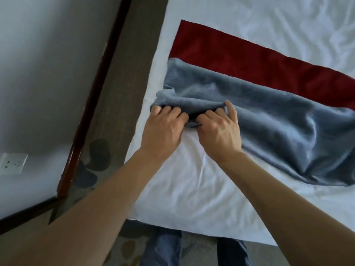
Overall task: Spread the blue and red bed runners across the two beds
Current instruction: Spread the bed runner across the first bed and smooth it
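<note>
Both my left hand (163, 127) and right hand (219, 129) are pinched on the blue runner (269, 120) edge; I'd pull it flat, parallel beside the red runner (240, 58).

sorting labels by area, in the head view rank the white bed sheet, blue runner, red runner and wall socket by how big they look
1. White bed sheet
2. Blue plush bed runner
3. Dark red bed runner, partly covered and farther away, so its rank is unsure
4. White wall socket
</note>
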